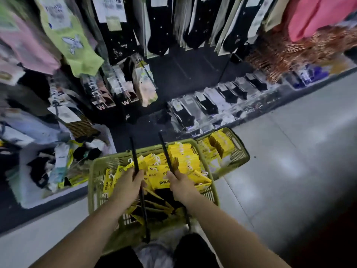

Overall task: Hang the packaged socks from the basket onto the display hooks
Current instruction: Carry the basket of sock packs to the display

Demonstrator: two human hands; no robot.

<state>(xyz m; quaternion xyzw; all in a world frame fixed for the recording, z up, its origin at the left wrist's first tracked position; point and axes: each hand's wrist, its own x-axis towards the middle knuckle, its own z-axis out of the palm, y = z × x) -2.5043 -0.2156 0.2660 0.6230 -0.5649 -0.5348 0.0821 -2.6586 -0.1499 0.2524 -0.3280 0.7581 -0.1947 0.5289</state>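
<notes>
Holding the basket (96, 172) by its handles (133, 151).
Both grips, left hand (128, 185) and right hand (181, 185), squeeze one each; next, grab socks (186, 158).

A white "W" stands on 2 dark hanging packs (101, 107). A black sock pack (119, 41) reads "miu". The yellow packets (164, 179) carry print too blurred to read.
</notes>
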